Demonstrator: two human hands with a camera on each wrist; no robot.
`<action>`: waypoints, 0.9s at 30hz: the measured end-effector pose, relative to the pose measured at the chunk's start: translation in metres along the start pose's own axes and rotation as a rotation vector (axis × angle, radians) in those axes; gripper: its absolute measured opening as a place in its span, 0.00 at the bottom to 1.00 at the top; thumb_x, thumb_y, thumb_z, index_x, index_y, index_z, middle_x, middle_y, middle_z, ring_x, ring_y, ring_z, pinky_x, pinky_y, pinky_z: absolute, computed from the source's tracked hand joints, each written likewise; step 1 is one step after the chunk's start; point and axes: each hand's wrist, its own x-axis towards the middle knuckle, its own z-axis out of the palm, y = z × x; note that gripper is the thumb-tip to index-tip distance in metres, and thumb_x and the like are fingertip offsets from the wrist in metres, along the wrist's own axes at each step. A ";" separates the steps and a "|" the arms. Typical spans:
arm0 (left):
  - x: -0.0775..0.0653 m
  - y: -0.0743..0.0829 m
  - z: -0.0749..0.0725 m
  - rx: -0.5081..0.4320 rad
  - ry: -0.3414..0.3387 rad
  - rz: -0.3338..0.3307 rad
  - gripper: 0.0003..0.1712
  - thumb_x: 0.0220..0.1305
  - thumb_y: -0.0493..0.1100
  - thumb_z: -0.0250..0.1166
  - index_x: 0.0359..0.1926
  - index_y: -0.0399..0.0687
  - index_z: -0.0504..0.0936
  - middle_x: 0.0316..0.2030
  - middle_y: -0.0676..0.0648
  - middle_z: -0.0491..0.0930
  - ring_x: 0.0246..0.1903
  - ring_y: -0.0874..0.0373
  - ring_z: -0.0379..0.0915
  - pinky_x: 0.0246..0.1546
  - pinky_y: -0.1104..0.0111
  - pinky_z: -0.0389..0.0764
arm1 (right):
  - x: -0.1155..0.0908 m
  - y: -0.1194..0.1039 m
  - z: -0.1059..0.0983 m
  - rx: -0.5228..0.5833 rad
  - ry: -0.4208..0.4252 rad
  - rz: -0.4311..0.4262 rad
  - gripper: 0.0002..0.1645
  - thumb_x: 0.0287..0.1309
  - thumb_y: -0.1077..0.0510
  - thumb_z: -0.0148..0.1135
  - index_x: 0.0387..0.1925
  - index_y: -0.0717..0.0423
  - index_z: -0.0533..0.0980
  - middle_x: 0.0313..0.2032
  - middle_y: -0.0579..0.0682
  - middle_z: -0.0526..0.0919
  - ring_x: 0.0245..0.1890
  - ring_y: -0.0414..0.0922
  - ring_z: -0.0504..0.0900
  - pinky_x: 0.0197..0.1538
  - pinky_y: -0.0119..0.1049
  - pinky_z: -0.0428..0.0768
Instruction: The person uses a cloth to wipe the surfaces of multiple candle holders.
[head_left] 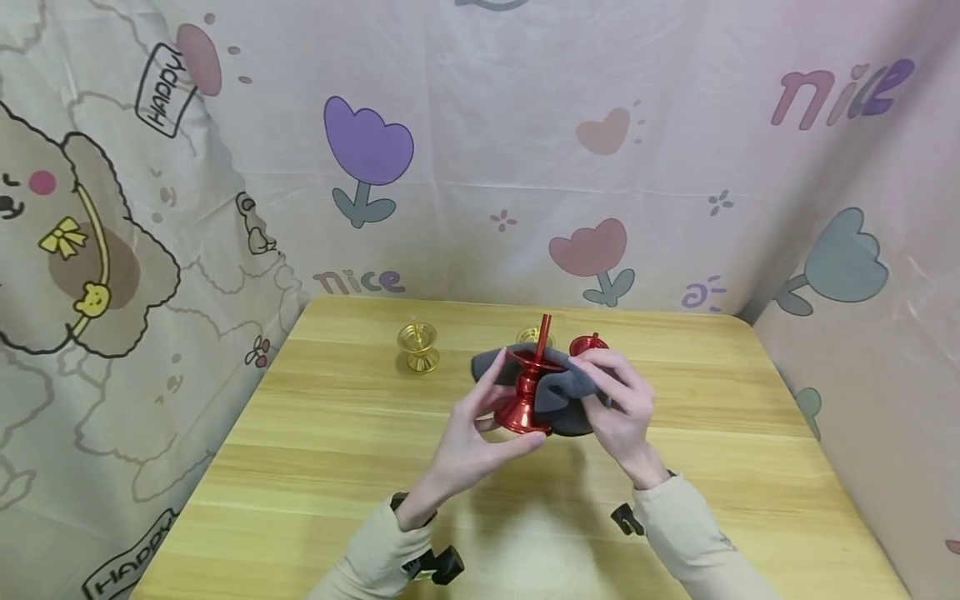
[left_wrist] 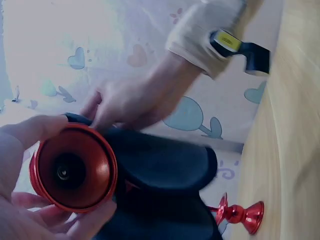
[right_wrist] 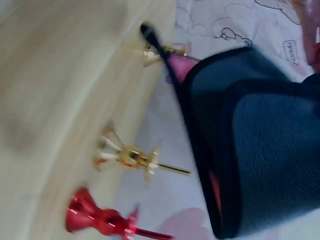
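Note:
My left hand (head_left: 468,442) holds a shiny red candlestick (head_left: 517,414) above the table, thumb near its base and a finger up at its dish rim. A thin red spike rises from the dish. My right hand (head_left: 622,408) grips a dark grey cloth (head_left: 566,396), which wraps round the candlestick's right side and back. In the left wrist view the candlestick's hollow round base (left_wrist: 102,172) faces the camera, with left-hand fingers (left_wrist: 92,220) about it. The cloth (right_wrist: 275,150) fills much of the right wrist view, its dark-edged folds hanging; the right hand's fingers are hidden there.
A gold candlestick (head_left: 422,360) stands at the table's back left. Behind the cloth are another gold candlestick (right_wrist: 131,156) and a second red candlestick (right_wrist: 107,220), both upright on the wooden table (head_left: 337,467). Printed fabric (head_left: 480,167) hangs behind and at both sides.

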 end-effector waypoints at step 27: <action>0.001 -0.006 -0.001 -0.139 -0.095 0.107 0.57 0.56 0.33 0.73 0.80 0.57 0.51 0.56 0.33 0.80 0.53 0.62 0.81 0.49 0.65 0.87 | 0.005 0.004 -0.001 0.188 0.011 0.014 0.05 0.55 0.76 0.63 0.29 0.81 0.82 0.32 0.67 0.84 0.42 0.49 0.84 0.52 0.31 0.83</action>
